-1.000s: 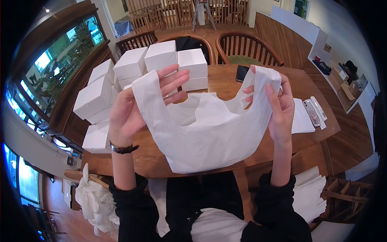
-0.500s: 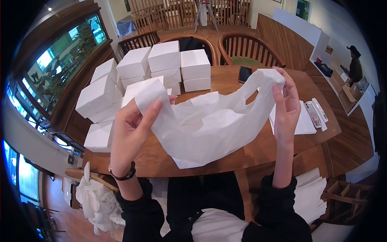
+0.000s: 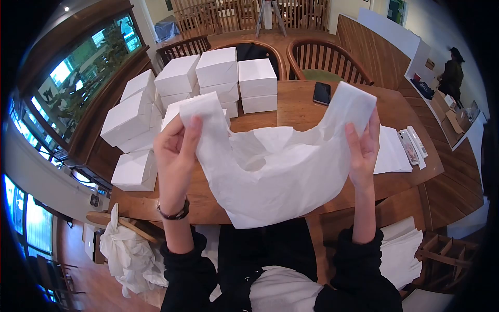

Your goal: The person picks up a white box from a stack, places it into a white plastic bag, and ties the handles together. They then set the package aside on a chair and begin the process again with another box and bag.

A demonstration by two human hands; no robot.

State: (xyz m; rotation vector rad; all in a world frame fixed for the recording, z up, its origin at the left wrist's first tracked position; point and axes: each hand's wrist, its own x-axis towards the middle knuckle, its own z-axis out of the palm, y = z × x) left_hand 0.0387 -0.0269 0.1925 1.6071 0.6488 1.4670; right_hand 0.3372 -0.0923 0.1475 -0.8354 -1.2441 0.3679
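A white plastic carrier bag (image 3: 283, 179) hangs between my two hands, above the near edge of the wooden table (image 3: 171, 208). My left hand (image 3: 179, 143) pinches its left handle, thumb in front and fingers behind. On the other side, my right hand (image 3: 364, 143) grips the right handle, the thumb pressed on the front. The bag's mouth gapes a little in the middle, and its bottom sags toward my lap. Behind my left hand, white cardboard boxes (image 3: 125, 119) stand in stacks, partly covered by the bag.
A black phone (image 3: 322, 93) lies near the far edge. White papers (image 3: 390, 151) and a phone in a patterned case (image 3: 408, 147) are at the right. White bags (image 3: 127, 255) hang at the lower left; a white stack (image 3: 400, 252) sits lower right. A person (image 3: 451, 75) stands far right.
The right handle now stands upright and flat, its loop no longer spread open. My right hand has moved lower on it, and the bag hangs slightly lower. The view has shifted slightly.
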